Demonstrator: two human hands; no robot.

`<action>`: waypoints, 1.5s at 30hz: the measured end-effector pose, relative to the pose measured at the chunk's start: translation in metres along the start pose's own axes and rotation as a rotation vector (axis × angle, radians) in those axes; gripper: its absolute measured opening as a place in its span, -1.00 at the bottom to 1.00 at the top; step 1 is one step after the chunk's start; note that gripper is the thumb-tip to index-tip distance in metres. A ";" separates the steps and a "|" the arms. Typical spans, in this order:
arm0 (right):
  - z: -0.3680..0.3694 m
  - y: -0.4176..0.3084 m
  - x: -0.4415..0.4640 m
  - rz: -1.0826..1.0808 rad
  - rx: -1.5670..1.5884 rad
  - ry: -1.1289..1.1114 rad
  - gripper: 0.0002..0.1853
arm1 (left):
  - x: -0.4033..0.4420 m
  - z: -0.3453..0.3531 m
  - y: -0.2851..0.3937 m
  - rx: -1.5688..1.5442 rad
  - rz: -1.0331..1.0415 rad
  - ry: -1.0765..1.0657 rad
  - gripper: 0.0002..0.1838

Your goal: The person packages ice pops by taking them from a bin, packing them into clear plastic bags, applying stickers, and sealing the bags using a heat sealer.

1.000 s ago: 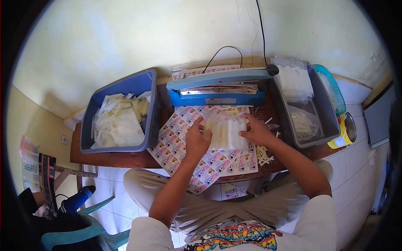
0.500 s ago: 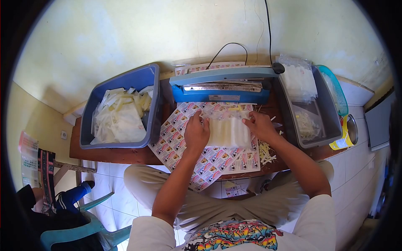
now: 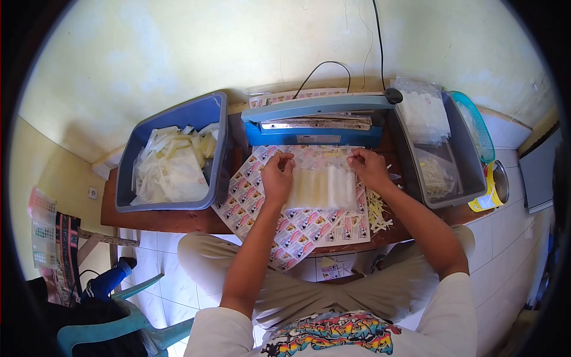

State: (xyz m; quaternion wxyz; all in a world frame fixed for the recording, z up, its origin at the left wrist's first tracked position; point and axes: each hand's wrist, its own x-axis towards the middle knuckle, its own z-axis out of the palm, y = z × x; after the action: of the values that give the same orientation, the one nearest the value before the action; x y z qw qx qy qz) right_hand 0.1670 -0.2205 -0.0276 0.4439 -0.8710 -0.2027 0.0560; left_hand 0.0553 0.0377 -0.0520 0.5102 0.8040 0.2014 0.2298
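Observation:
A clear plastic bag with several whitish and yellowish sticks side by side in it lies on printed paper sheets. My left hand pinches the bag's upper left corner between thumb and fingers. At the upper right corner, my right hand has its thumb and fingertips closed on the plastic edge. The bag's loose upper end points at a blue impulse sealer just beyond, whose long arm is raised a little above its base.
To the left, a blue-grey tub holds many pale packets. A grey tub at right bears stacked filled bags. Thin plastic scraps lie beside the paper. Beyond stand a teal basket and a yellow can.
Both hands have slid slightly up along the bag's sides to its top corners. The bag itself has stayed nearly in place, and its sticks are less covered by my fingers.

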 end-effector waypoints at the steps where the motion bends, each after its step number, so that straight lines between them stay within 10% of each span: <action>1: -0.001 -0.003 -0.001 0.005 -0.005 -0.004 -0.76 | -0.001 -0.002 0.004 -0.024 0.004 0.002 -0.83; 24: -0.052 -0.059 -0.038 -0.070 0.203 -0.218 -0.82 | -0.038 -0.062 0.049 -0.388 0.091 -0.148 -0.43; 35: -0.027 -0.032 -0.070 -0.065 -0.079 -0.482 -0.81 | -0.067 -0.072 0.040 0.277 0.067 -0.598 -0.67; 45: -0.015 -0.026 -0.085 -0.071 -0.075 -0.352 -0.80 | -0.068 -0.065 0.047 0.420 0.171 -0.376 -0.75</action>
State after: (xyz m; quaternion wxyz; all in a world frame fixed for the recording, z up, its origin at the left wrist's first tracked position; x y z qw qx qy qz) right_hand 0.0861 -0.2524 -0.0046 0.3703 -0.8561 -0.3099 0.1842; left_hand -0.0331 0.0285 0.0036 0.3397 0.9345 0.0778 0.0723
